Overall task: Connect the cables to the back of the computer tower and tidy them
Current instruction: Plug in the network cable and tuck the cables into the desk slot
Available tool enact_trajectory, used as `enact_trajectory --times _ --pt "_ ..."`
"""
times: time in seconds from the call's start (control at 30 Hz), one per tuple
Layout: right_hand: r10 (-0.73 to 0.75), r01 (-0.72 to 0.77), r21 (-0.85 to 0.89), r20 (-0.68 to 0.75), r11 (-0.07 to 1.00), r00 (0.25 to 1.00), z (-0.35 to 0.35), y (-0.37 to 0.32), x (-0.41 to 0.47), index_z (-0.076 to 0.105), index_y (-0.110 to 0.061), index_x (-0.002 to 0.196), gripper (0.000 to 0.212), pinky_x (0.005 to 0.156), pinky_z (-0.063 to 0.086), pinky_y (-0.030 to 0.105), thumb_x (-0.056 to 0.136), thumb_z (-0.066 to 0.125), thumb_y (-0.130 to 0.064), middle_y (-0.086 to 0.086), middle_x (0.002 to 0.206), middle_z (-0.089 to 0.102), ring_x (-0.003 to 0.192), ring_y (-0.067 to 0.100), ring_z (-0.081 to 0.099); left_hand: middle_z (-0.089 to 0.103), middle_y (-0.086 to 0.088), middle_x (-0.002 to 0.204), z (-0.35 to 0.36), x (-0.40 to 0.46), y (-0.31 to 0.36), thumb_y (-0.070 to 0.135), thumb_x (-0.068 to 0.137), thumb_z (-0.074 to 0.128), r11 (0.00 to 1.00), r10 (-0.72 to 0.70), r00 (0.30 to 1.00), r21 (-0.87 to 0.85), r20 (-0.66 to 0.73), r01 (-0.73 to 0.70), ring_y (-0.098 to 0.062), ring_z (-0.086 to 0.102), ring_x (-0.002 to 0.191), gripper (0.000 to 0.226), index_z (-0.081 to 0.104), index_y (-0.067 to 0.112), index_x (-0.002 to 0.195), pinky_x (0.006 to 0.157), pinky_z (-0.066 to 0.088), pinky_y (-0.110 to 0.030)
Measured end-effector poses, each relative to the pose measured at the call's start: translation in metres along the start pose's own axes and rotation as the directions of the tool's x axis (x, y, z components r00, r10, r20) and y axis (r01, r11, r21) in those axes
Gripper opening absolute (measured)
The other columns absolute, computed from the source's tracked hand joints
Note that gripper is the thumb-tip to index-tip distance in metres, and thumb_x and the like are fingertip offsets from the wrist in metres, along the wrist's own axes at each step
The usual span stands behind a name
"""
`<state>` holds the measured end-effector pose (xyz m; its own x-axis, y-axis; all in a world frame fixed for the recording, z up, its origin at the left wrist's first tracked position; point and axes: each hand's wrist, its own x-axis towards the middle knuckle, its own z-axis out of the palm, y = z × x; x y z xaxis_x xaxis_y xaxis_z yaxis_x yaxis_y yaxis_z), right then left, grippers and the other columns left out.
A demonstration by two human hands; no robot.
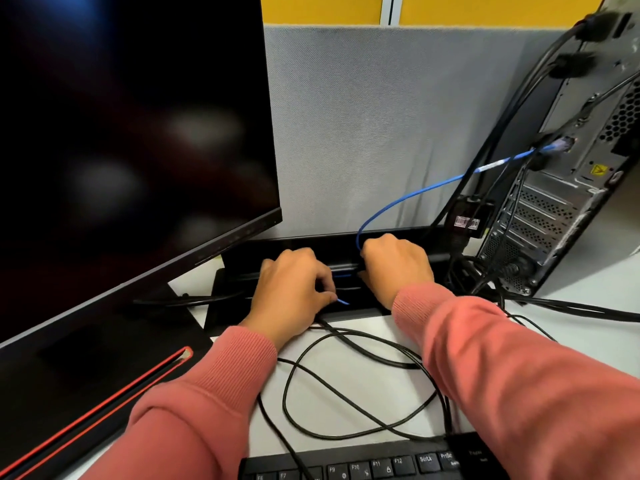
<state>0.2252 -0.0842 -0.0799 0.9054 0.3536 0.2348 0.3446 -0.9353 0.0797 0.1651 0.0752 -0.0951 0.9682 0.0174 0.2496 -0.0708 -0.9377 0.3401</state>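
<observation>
The computer tower (pixel 568 188) stands at the right with its back panel facing me and several black cables plugged into it. A blue network cable (pixel 408 197) runs from a port on the tower down in an arc to my right hand (pixel 394 268), which grips it over the black cable tray (pixel 304 245) at the desk's back edge. My left hand (pixel 294 289) is beside it over the tray, its fingers curled, pinching a short blue piece of that cable. Loose black cables (pixel 346 389) loop on the white desk in front of the tray.
A large dark monitor (pixel 121 133) fills the left. A black mat with red edging (pixel 86 393) lies under it. A black keyboard (pixel 363 462) sits at the near edge. A grey partition (pixel 381 116) stands behind the desk.
</observation>
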Motion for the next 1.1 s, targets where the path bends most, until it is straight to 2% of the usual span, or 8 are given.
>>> enact_trajectory --times 0.1,0.17,0.27,0.53,0.7,0.9,1.0,1.1 --pt "0.096 -0.106 0.213 0.057 0.971 0.994 0.0 0.003 -0.002 0.068 -0.016 0.102 0.02 0.076 0.052 0.037 0.087 0.072 -0.028 0.012 0.105 0.066 0.097 0.037 0.067 0.051 0.012 0.092 0.0 -0.001 0.001 0.038 0.085 0.079 0.994 0.018 1.0 0.112 0.003 -0.019 -0.016 0.052 0.098 0.012 0.074 0.03 0.078 0.084 0.03 -0.034" --pt "0.154 -0.178 0.397 0.093 0.9 0.984 -0.003 0.007 -0.004 0.072 -0.02 0.091 0.007 0.08 0.057 0.038 0.085 0.072 -0.021 0.011 0.1 0.068 0.09 0.033 0.067 0.049 0.011 0.09 0.001 0.001 0.003 0.031 0.086 0.076 0.984 0.014 1.0 0.178 -0.02 -0.011 -0.018 0.053 0.098 0.013 0.07 0.028 0.075 0.083 0.029 -0.032" --pt "0.17 -0.194 0.518 0.094 0.833 0.981 -0.007 0.01 -0.017 0.075 -0.021 0.089 0.018 0.08 0.058 0.036 0.085 0.064 -0.007 0.007 0.094 0.069 0.086 0.028 0.068 0.053 0.009 0.091 0.0 0.002 0.003 0.027 0.087 0.075 0.979 0.01 1.0 0.202 -0.029 -0.004 -0.019 0.056 0.097 0.013 0.07 0.027 0.075 0.085 0.034 -0.034" --pt "0.065 -0.088 0.404 0.069 0.91 0.995 0.001 0.014 -0.051 0.065 -0.024 0.128 0.037 0.099 0.048 0.041 0.091 0.064 -0.023 -0.002 0.12 0.045 0.116 0.025 0.05 0.051 0.012 0.085 -0.006 -0.007 0.001 0.044 0.094 0.054 0.98 0.19 0.981 0.069 -0.034 -0.187 -0.011 0.048 0.09 0.016 0.053 0.031 0.084 0.091 0.032 -0.034" --pt "0.017 -0.048 0.446 0.073 0.894 0.997 -0.003 0.02 -0.061 0.075 -0.031 0.095 0.01 0.086 0.049 0.035 0.09 0.067 -0.034 -0.01 0.096 0.047 0.098 0.016 0.054 0.058 0.013 0.083 -0.004 -0.003 0.0 0.049 0.097 0.055 0.952 0.28 0.959 0.114 0.051 -0.284 -0.01 0.046 0.089 0.024 0.06 0.031 0.082 0.086 0.032 -0.033" --pt "-0.025 -0.045 0.399 0.167 0.916 0.986 -0.01 0.016 -0.059 0.074 -0.027 0.091 0.02 0.081 0.05 0.034 0.092 0.058 -0.039 -0.008 0.09 0.061 0.093 0.019 0.06 0.059 0.009 0.066 -0.006 -0.002 -0.007 0.048 0.097 0.058 0.968 0.237 0.966 0.059 0.107 -0.244 -0.011 0.055 0.071 0.029 0.068 0.026 0.081 0.063 0.038 -0.029" --pt "0.006 -0.119 0.38 0.285 0.917 0.958 -0.013 0.014 -0.052 0.07 -0.028 0.079 0.021 0.078 0.054 0.035 0.089 0.057 -0.041 -0.004 0.084 0.065 0.088 0.024 0.063 0.053 0.007 0.062 -0.004 -0.003 -0.008 0.051 0.1 0.049 0.961 0.244 0.959 0.096 0.147 -0.259 -0.019 0.053 0.071 0.035 0.06 0.026 0.078 0.063 0.039 -0.033" --pt "0.008 -0.148 0.34 0.38 0.929 0.925 -0.018 0.011 -0.046 0.06 -0.027 0.067 0.03 0.078 0.047 0.032 0.092 0.052 -0.043 -0.004 0.072 0.051 0.087 0.028 0.059 0.053 0.008 0.066 -0.002 -0.005 -0.01 0.049 0.101 0.045 0.957 0.26 0.953 0.092 0.158 -0.276 -0.022 0.053 0.075 0.035 0.054 0.027 0.076 0.066 0.039 -0.035"
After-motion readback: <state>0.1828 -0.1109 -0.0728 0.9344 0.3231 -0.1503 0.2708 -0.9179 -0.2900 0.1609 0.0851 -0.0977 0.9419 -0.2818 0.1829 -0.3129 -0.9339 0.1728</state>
